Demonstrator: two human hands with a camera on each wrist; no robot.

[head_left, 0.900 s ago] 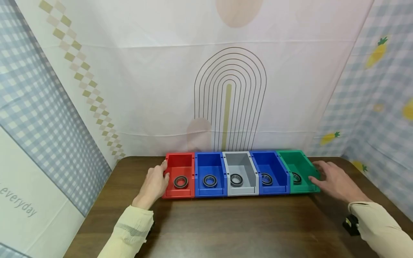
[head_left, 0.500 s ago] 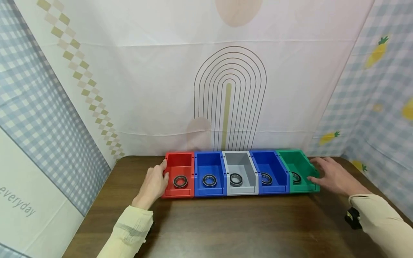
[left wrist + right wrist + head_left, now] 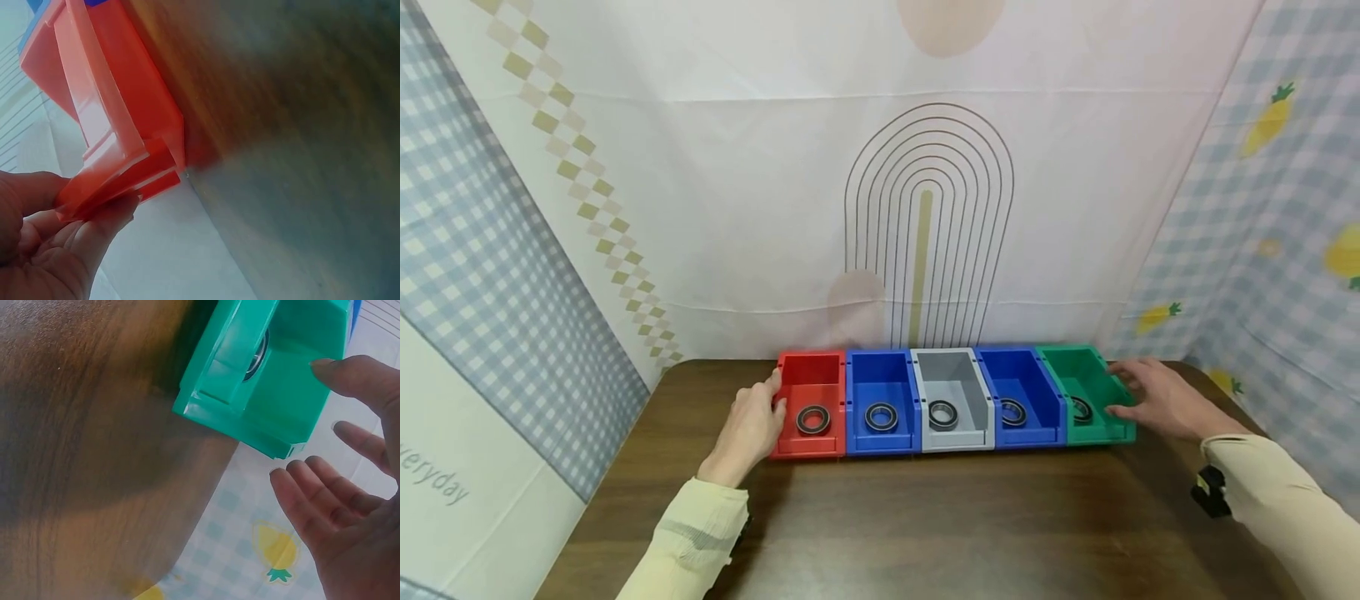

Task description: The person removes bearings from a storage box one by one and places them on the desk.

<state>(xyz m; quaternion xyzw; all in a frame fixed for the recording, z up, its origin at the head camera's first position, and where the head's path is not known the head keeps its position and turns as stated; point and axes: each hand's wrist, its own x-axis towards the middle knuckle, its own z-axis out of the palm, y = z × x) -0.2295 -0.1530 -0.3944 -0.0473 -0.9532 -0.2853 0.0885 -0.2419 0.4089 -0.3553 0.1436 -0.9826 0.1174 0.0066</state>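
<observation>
A row of joined plastic bins stands at the table's back: red bin [image 3: 812,368], blue bin [image 3: 880,367], grey bin [image 3: 951,367], second blue bin [image 3: 1007,362] and green bin [image 3: 1071,360]. Each contains one ball bearing, such as the bearing [image 3: 813,420] in the red bin. My left hand [image 3: 751,429] pinches the red bin's outer side wall between thumb and fingers, as the left wrist view shows. At the other end, my right hand [image 3: 356,500] is spread around the green bin's outer wall, thumb above its inside and fingers outside, without gripping it.
The brown wooden table [image 3: 925,517] extends in front of the bins. Directly behind them hangs a white patterned cloth [image 3: 760,208]. Checked cloth [image 3: 1225,250] with pineapple prints closes off the right side, and another checked cloth [image 3: 497,275] the left.
The head view has shifted slightly. My right hand's thumb and fingers have spread slightly at the green bin's side. My left hand stays on the red bin, and the bearings lie as before.
</observation>
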